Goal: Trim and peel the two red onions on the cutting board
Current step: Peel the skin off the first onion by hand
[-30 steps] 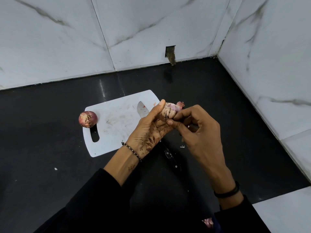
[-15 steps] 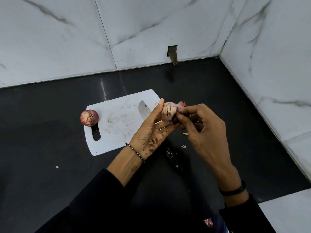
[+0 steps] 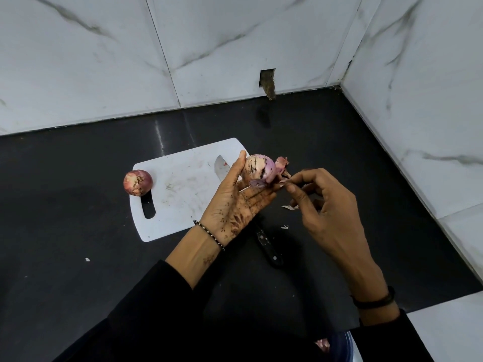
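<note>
Cupping an onion, the left hand is curled; skin is pinched by the right hand; no writing is legible.

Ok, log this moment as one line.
phase: peeling | left hand: holds onion | right hand: pinching skin | second onion: unpeeled, board edge | knife: set down

Black countertop meets marble walls; blue container at bottom edge.
</note>
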The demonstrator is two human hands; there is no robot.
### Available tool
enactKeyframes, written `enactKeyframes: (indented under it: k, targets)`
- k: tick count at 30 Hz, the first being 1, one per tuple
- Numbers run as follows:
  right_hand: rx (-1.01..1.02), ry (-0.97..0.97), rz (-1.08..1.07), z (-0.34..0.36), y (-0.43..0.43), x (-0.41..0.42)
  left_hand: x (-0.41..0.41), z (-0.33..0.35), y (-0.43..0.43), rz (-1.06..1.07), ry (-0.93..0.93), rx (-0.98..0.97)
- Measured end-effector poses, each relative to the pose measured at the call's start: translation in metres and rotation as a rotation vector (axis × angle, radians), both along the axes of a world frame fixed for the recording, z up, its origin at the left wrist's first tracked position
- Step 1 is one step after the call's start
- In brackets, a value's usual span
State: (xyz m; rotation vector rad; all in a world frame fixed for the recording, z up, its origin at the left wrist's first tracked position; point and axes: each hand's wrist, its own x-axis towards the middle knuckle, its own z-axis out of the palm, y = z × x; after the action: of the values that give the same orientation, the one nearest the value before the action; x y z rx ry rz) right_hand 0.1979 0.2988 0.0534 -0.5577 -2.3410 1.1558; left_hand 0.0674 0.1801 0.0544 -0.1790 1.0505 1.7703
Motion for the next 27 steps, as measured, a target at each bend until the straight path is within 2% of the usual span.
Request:
enactKeyframes:
  k: [6, 12, 23, 27]
  targets:
    - [-0.026, 0.002, -0.112, -0.001, 0.005, 0.001, -0.001, -0.001, -0.002, -0.012, -0.012, -0.003]
    - [0.009, 0.019, -0.119, -0.004, -0.002, -0.003, 0.0, -0.003, -0.002, -0.02, 0.04, -0.044]
    - [0.262, -0.032, -0.087, -0.006, -0.007, -0.012, 0.006, 0.0, 0.003, -0.013, 0.126, -0.06]
    - [0.258, -0.023, -0.081, -0.005, -0.005, -0.012, 0.005, 0.002, 0.002, -0.032, 0.16, -0.074]
